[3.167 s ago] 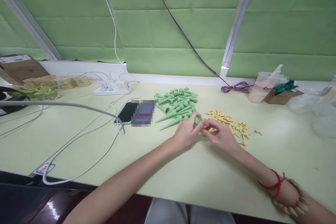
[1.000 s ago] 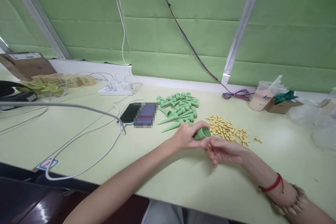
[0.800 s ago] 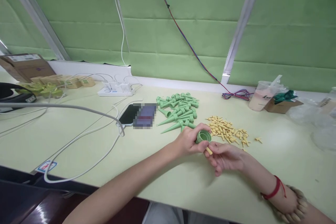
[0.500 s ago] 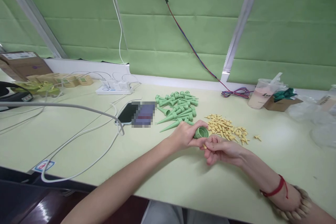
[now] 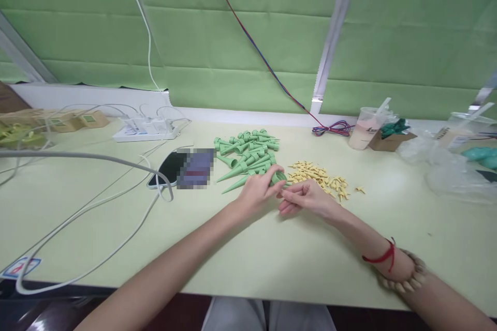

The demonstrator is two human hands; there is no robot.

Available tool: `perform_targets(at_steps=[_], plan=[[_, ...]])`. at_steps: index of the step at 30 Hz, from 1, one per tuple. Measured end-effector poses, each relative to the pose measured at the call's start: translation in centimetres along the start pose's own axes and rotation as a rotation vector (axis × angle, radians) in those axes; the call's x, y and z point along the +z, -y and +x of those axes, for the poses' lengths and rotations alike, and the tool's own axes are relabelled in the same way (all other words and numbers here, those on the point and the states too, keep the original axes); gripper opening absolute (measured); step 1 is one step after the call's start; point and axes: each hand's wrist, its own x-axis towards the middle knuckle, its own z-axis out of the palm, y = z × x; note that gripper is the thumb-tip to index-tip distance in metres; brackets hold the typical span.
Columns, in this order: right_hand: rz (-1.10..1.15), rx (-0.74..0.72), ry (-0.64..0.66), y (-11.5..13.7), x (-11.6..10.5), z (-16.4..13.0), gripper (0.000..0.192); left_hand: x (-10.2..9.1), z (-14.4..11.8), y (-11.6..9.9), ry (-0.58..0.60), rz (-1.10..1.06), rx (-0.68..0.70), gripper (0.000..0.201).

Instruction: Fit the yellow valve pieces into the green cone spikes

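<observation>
My left hand (image 5: 258, 189) is closed around a green plastic watering spike (image 5: 278, 179), its wide threaded mouth turned up toward me. My right hand (image 5: 305, 199) meets it just below the mouth, thumb and fingertips pinched together. A yellow bit showed in that pinch a moment earlier; the fingers now hide it. Behind my left hand lies a pile of similar green spikes (image 5: 248, 155). Past my right hand, small yellow plastic valve pieces (image 5: 310, 173) are heaped, with a single yellow piece (image 5: 360, 190) apart to the right.
A phone (image 5: 169, 169) lies left of the green pile, near loose white cables (image 5: 116, 204) and a power strip (image 5: 145, 130). At the back right stand a drink cup (image 5: 363, 129), a small cardboard box (image 5: 390, 140) and clear plastic bags (image 5: 419, 150). Small boxes (image 5: 93, 119) sit back left.
The whole view has shifted to the right, so things appear farther left. Both hands stay together at the green spike, and the yellow bit at the fingertips no longer shows.
</observation>
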Motion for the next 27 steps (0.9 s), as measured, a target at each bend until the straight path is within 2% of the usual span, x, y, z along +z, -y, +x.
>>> perform_targets(at_steps=[2, 5, 8, 11, 14, 19, 23, 27], plan=[[0.143, 0.024, 0.060, 0.3, 0.0, -0.1, 0.038, 0.0, 0.0, 0.3, -0.061, -0.176, 0.038, 0.046], [0.371, 0.113, 0.270, 0.4, 0.0, -0.4, 0.032, 0.2, -0.2, 0.5, -0.120, -0.310, 0.122, 0.057], [0.512, 0.165, 0.435, 0.2, 0.1, -0.6, 0.026, 0.4, -0.4, 0.5, -0.030, -0.348, 0.199, 0.063], [0.490, 0.178, 0.465, 0.0, 0.2, -0.5, 0.023, 0.3, -0.5, 0.5, 0.085, -0.318, 0.206, 0.065], [0.319, 0.153, 0.373, 0.2, 0.2, -0.6, 0.024, 0.0, -0.3, 0.5, 0.107, -0.188, 0.175, 0.057], [-0.071, 0.015, 0.117, 0.2, 0.2, -0.4, 0.029, -0.5, 0.0, -0.2, 0.109, 0.071, 0.067, 0.034], [-0.262, -0.085, -0.029, -0.3, 0.4, 0.1, 0.028, -0.7, 0.2, -0.8, 0.102, -0.042, -0.068, 0.035], [-0.685, -0.270, -0.243, -0.4, 1.1, 0.3, 0.024, -0.5, 0.5, -1.0, 0.069, -0.157, -0.149, 0.040]])
